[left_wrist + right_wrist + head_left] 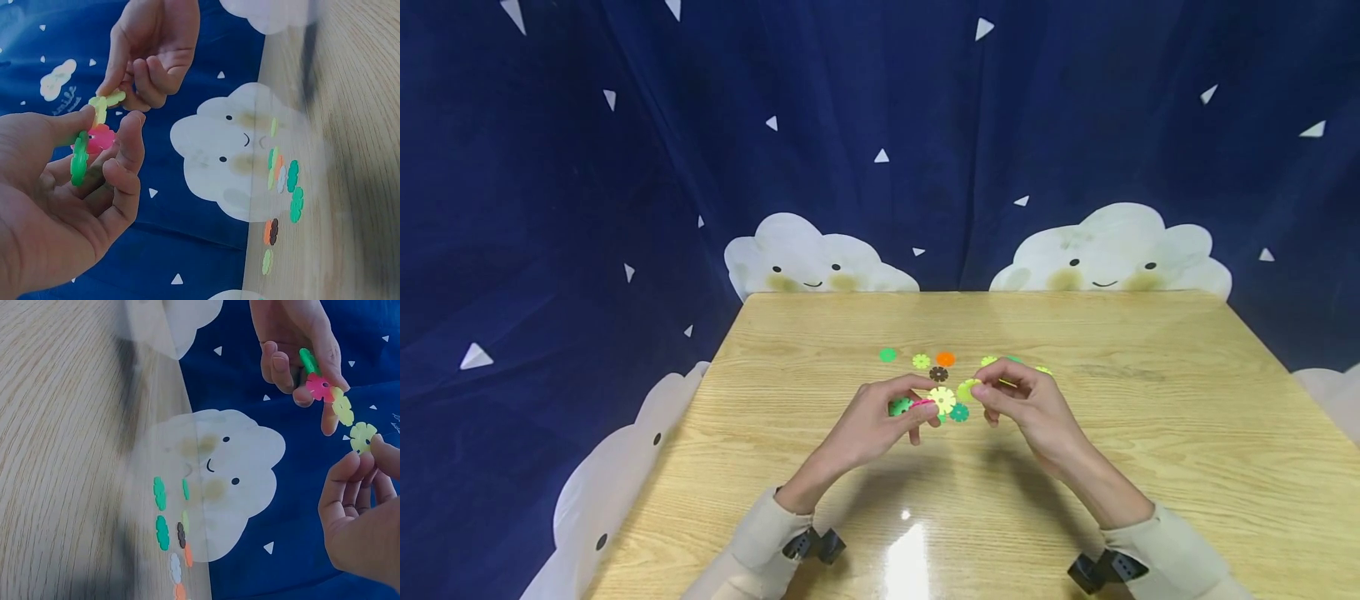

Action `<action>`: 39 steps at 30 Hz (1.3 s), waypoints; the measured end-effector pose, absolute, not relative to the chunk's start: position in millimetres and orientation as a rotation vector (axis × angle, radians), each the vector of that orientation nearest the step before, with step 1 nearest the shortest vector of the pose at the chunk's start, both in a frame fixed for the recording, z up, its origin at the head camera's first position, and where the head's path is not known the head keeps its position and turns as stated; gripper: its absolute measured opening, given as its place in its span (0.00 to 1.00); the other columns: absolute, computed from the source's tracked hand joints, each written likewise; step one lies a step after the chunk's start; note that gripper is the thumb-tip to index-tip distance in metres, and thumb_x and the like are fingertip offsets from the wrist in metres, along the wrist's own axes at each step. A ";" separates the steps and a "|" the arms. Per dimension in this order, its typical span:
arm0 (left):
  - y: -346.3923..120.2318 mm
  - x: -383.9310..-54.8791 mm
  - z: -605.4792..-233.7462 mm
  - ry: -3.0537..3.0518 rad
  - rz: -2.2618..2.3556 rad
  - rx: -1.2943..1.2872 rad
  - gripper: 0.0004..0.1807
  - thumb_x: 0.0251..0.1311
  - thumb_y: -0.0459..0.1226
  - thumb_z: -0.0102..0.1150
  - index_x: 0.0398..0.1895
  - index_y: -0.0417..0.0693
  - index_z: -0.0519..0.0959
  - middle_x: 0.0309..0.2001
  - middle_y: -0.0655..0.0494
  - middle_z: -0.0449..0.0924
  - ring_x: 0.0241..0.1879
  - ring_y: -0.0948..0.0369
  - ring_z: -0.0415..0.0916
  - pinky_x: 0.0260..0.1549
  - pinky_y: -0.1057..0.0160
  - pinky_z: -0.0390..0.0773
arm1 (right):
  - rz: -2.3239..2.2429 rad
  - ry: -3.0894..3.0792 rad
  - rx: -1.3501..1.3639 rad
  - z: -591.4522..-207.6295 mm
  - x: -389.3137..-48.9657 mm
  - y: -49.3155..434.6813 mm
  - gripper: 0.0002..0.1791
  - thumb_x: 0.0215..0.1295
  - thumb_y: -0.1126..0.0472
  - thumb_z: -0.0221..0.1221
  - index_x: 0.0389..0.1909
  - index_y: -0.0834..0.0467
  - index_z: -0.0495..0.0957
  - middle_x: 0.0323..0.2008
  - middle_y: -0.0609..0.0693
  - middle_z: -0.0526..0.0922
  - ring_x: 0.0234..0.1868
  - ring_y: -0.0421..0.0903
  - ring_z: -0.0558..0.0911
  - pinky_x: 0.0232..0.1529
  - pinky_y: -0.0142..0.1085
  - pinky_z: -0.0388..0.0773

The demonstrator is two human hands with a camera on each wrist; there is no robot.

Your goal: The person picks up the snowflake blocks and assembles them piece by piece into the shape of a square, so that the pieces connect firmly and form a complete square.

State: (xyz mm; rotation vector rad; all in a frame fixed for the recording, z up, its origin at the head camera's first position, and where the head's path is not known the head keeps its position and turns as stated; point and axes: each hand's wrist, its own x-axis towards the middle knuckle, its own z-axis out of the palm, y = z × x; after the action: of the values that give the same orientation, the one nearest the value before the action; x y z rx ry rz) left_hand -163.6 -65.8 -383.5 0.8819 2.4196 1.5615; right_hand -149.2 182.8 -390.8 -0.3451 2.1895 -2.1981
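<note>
My left hand holds a short chain of notched plastic snowflake discs above the table. The chain joins a green disc, a pink disc and a pale yellow disc, with thumb and fingers around the pink and yellow part. Between thumb and index finger, my right hand pinches a separate yellow-green disc. A small gap parts this disc from the chain's yellow end in the right wrist view. Its other fingers are loosely curled.
Several loose discs lie on the wooden table beyond the hands, among them an orange disc, a dark brown disc, a green disc and a teal disc. A dark blue curtain with clouds hangs behind the table.
</note>
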 end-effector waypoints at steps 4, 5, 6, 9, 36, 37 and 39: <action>-65.5 -163.4 -383.2 2.407 1.573 0.881 0.16 0.72 0.43 0.64 0.59 0.52 0.83 0.34 0.60 0.90 0.22 0.61 0.84 0.20 0.69 0.68 | -2.214 2.186 -0.352 -392.4 -149.3 182.0 0.07 0.70 0.64 0.67 0.44 0.61 0.82 0.37 0.48 0.81 0.26 0.42 0.77 0.31 0.34 0.77; -65.5 -163.3 -383.2 2.405 1.573 0.881 0.16 0.72 0.44 0.64 0.59 0.52 0.83 0.34 0.60 0.89 0.22 0.61 0.83 0.20 0.69 0.68 | -2.213 2.188 -0.356 -392.8 -149.2 181.9 0.07 0.70 0.64 0.67 0.44 0.61 0.82 0.37 0.48 0.81 0.26 0.42 0.77 0.31 0.34 0.77; -65.3 -163.2 -383.1 2.404 1.573 0.880 0.16 0.72 0.44 0.64 0.58 0.52 0.84 0.34 0.60 0.89 0.22 0.61 0.83 0.20 0.69 0.68 | -2.212 2.189 -0.361 -393.2 -149.2 181.6 0.07 0.70 0.64 0.67 0.44 0.61 0.81 0.37 0.48 0.81 0.26 0.42 0.77 0.31 0.34 0.77; -65.0 -162.6 -382.8 2.407 1.568 0.875 0.15 0.71 0.44 0.65 0.57 0.53 0.84 0.34 0.60 0.89 0.22 0.62 0.83 0.20 0.69 0.67 | -2.212 2.187 -0.370 -394.0 -148.7 180.7 0.08 0.70 0.64 0.67 0.44 0.63 0.81 0.35 0.47 0.80 0.26 0.42 0.77 0.31 0.34 0.77; -65.3 -159.3 -384.2 2.464 1.451 0.915 0.12 0.77 0.40 0.57 0.35 0.50 0.86 0.24 0.57 0.86 0.15 0.68 0.71 0.14 0.71 0.57 | -2.077 2.766 -0.640 -402.3 -138.5 167.2 0.05 0.63 0.72 0.70 0.37 0.60 0.88 0.28 0.56 0.86 0.21 0.41 0.81 0.26 0.32 0.82; -65.4 -159.5 -384.3 2.456 1.457 0.920 0.12 0.77 0.40 0.57 0.34 0.50 0.86 0.24 0.56 0.85 0.16 0.68 0.71 0.14 0.71 0.58 | -2.101 2.762 -0.650 -402.7 -138.5 166.3 0.06 0.62 0.73 0.70 0.37 0.61 0.88 0.27 0.56 0.86 0.21 0.41 0.81 0.25 0.31 0.81; -65.6 -160.0 -384.8 2.437 1.472 0.930 0.12 0.77 0.39 0.57 0.34 0.49 0.86 0.24 0.56 0.85 0.18 0.68 0.74 0.15 0.71 0.59 | -2.139 2.764 -0.662 -403.5 -138.0 164.4 0.06 0.61 0.74 0.70 0.36 0.62 0.89 0.26 0.56 0.86 0.20 0.41 0.81 0.24 0.30 0.81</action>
State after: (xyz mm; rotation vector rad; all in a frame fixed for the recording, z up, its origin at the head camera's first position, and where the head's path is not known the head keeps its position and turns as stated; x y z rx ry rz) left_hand -160.0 -65.6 -384.8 0.9301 2.4374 1.4718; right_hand -138.0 164.4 -403.5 -0.6621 2.7640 -2.1392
